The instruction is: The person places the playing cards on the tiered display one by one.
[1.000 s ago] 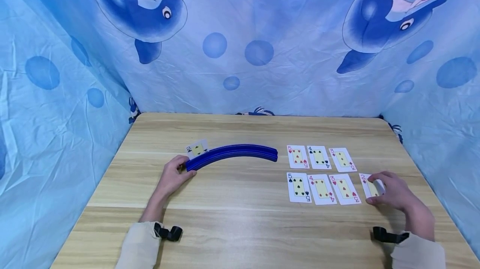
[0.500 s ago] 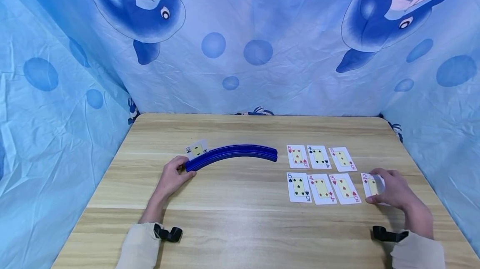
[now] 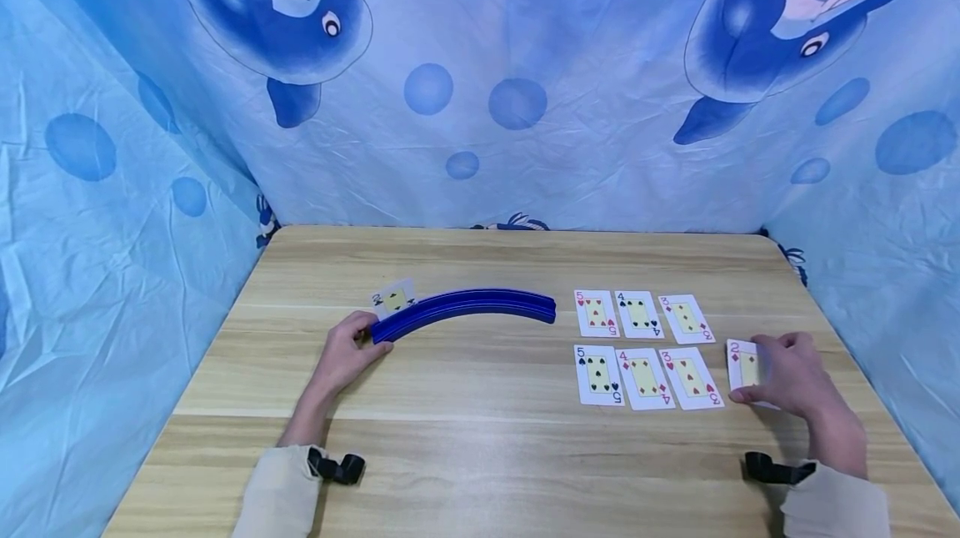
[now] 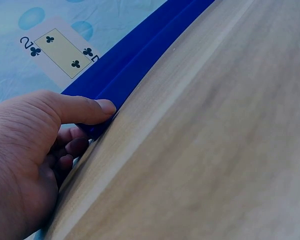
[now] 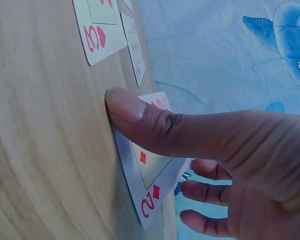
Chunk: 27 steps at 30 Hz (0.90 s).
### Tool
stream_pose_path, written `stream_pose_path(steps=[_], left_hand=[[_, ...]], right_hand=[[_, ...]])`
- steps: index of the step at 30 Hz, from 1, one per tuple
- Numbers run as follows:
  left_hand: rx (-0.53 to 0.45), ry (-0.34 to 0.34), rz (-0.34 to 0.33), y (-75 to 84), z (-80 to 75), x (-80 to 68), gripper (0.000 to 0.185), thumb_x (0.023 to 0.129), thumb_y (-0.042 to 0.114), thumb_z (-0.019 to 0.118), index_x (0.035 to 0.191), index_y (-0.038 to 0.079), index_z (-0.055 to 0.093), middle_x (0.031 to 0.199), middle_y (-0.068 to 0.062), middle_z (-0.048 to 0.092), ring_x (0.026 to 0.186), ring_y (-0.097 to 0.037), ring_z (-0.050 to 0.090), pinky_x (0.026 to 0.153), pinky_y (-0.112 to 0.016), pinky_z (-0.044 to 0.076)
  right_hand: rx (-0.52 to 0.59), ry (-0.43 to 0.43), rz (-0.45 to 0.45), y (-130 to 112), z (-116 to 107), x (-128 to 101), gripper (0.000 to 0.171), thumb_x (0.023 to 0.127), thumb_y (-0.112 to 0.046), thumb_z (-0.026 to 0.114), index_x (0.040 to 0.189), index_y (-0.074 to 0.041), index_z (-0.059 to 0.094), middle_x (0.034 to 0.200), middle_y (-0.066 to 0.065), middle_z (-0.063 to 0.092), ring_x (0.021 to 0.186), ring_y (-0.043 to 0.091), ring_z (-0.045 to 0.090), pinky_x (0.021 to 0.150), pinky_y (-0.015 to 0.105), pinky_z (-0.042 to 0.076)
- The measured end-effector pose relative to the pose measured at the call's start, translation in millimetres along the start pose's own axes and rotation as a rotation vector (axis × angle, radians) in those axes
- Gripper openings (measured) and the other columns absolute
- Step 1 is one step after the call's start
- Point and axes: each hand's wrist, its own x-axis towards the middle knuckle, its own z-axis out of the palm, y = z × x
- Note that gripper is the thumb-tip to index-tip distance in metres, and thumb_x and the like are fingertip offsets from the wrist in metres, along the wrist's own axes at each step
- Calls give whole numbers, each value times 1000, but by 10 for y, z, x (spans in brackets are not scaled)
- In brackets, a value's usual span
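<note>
Right hand point(image 3: 791, 375) pinches the 2 of diamonds point(image 3: 744, 364) at the table's point(image 3: 480, 455) right edge — probably lifted. Six cards point(image 3: 643, 348) lie beside it. Left hand point(image 3: 347, 354) grips one blue rack point(image 3: 465, 310) holding one 2 of clubs point(image 3: 393, 299).

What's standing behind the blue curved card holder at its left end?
A 2 of clubs stands behind the blue card holder, by the left hand gripping that end. The holder hides the card's bottom edge; I cannot tell how it is seated.
</note>
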Motion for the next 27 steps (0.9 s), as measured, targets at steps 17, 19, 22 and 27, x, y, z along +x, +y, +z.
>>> stream_pose_path(steps=[17,19,22,27], left_hand=[[4,9,8,-15,16,-2,34,81,8,80,111,-3,69,120,-21,67,107,-29,61,84,-20,45],[5,9,7,-15,17,-4,34,81,8,80,112,-3,69,121,-21,67,107,-30,61,85,-20,45],[4,12,0,-8,17,-6,34,81,8,80,111,-3,69,121,-21,67,107,-30,61,85,-21,45],[3,9,-5,1,14,-5,34,81,8,81,111,-3,69,122,-20,67,108,-30,61,86,-26,47]], right_hand=[[-7,126,-56,114,-127,-20,57,87,-10,72,133,6,42,111,39,56,86,42,56,65,46,46],[5,142,-77,132,-137,-32,51,89,-7,69,131,6,44,106,37,59,83,39,58,60,37,44],[20,173,-109,157,-153,-49,43,90,-3,66,128,7,48,101,35,60,81,39,60,59,30,40],[32,226,-139,191,-167,-75,32,90,-1,68,118,9,56,89,29,65,74,31,59,57,26,37]])
